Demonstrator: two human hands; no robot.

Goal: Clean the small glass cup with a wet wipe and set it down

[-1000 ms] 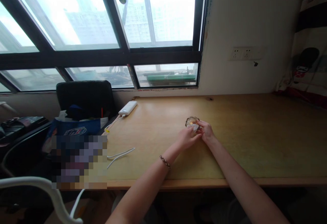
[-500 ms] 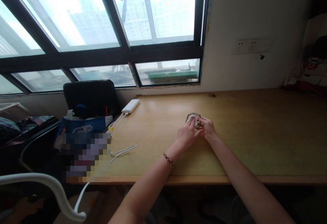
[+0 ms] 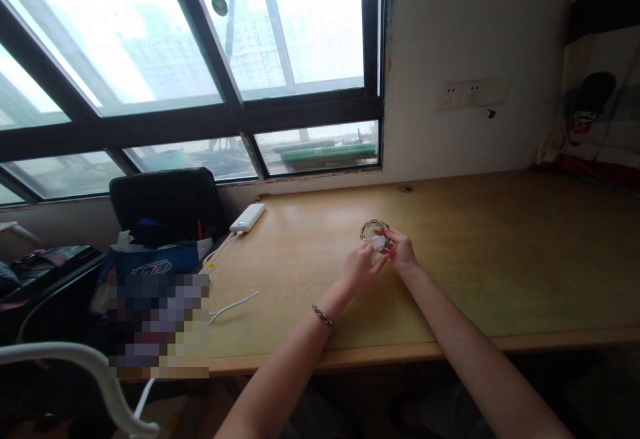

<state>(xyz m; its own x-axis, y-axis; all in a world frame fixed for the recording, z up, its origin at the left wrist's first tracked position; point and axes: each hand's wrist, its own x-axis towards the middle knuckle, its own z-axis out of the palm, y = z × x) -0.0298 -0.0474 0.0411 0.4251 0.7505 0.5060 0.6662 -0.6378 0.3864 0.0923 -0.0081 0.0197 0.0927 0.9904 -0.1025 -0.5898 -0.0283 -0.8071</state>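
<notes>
A small round dish [image 3: 371,228] with a dark, patterned rim is above the wooden desk [image 3: 300,272]. My right hand [image 3: 401,251] grips its right side, with the thumb and fingers closed on the edge. White crumpled tissue [image 3: 379,243] lies over the near part of the dish, pinched in the fingers of my left hand [image 3: 359,264]. A braided bracelet [image 3: 323,317] circles my left wrist. The fingers hide the dish's near edge, and I cannot tell whether its underside touches the desk.
At the desk's left edge lies a white power bank [image 3: 249,217] with cables plugged in. A loose white cable [image 3: 235,305] crosses the desk nearer to me. Left of the desk stand a black chair [image 3: 167,202] and a blue bag [image 3: 150,267]. A white curved tube [image 3: 75,352] fills the lower left.
The tissue has shifted toward me, uncovering the far inside of the dish. My left hand has drawn back slightly with it. The view has turned a little to the right.
</notes>
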